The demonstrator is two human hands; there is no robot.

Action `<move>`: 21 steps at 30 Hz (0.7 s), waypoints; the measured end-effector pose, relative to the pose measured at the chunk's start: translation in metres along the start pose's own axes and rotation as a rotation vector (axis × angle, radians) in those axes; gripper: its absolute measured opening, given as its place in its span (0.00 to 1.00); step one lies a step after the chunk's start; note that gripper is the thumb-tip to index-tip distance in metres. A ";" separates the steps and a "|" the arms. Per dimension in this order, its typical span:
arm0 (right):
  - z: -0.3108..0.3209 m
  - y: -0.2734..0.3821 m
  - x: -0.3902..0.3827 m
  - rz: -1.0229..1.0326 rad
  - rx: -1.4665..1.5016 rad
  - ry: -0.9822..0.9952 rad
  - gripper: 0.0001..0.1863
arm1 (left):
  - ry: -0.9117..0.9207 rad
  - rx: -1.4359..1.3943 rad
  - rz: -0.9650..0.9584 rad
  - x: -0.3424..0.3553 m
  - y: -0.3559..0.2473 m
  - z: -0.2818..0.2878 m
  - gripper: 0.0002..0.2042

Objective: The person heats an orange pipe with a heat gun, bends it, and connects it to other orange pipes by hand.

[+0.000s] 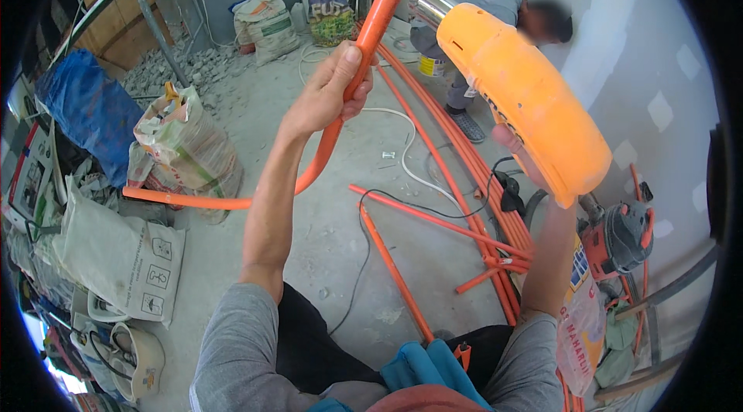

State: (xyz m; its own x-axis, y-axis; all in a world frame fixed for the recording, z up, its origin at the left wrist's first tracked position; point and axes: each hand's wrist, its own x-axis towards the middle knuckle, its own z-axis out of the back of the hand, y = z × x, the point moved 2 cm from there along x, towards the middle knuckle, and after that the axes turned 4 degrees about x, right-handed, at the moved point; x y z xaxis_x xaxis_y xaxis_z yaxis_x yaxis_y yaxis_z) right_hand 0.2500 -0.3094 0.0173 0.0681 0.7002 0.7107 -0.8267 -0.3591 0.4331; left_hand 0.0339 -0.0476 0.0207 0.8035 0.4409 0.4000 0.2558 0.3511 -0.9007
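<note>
My left hand (334, 87) is wrapped round the upper part of an orange plastic pipe (321, 150). The pipe bends below my grip and runs off to the left, passing behind my forearm. Its open upper end tilts toward the metal nozzle of a yellow-orange heat gun (522, 87), with a small gap between them. My right hand (520, 150) grips the heat gun from below; the gun's body hides most of the fingers. A dark cord hangs from the gun and loops across the floor.
Several long orange pipes (445, 125) lie across the floor ahead and to the right. A co-worker (484, 9) bends over beyond the heat gun. Filled sacks (190, 141) stand at left, a red and black vacuum (619, 238) at right. Rubble (174, 60) is heaped at far left.
</note>
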 end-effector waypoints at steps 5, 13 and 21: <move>-0.003 -0.005 -0.004 0.184 -0.120 -0.181 0.28 | 0.039 0.037 -0.041 0.003 0.000 -0.007 0.26; 0.016 -0.040 -0.023 -0.134 0.404 -0.139 0.29 | -0.048 0.092 -0.047 0.005 -0.012 -0.010 0.24; 0.017 -0.022 -0.019 0.068 0.233 -0.042 0.33 | -0.067 0.076 -0.060 0.005 -0.018 -0.014 0.24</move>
State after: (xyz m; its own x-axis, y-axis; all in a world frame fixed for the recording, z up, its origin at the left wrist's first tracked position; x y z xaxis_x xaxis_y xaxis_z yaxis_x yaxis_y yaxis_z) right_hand 0.2768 -0.3252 0.0036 0.0437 0.6454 0.7626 -0.6795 -0.5404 0.4962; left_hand 0.0409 -0.0634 0.0362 0.7498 0.4705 0.4652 0.2586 0.4387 -0.8606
